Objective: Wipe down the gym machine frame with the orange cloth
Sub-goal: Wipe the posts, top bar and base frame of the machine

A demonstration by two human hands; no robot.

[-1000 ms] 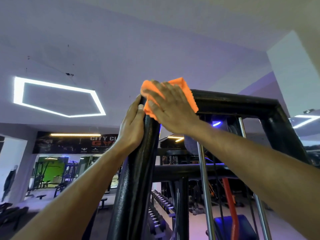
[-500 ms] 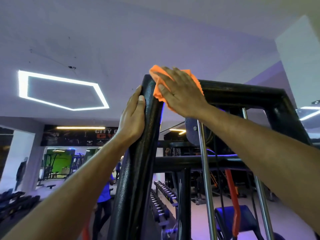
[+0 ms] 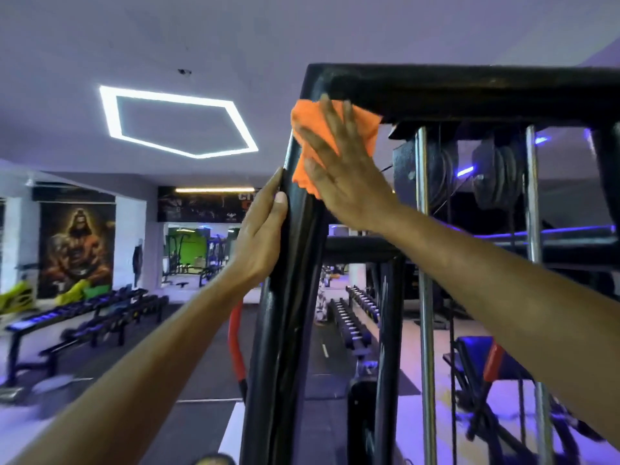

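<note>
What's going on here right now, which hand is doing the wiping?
The right hand presses a crumpled orange cloth flat-fingered against the black metal gym machine frame, just below its top corner. The left hand rests on the frame's upright post, lower down. The top crossbar to the right is not being touched.

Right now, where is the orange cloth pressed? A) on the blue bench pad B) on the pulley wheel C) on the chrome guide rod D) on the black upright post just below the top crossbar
D: the right hand presses the orange cloth flat against the black upright post, just under the top crossbar.
</note>
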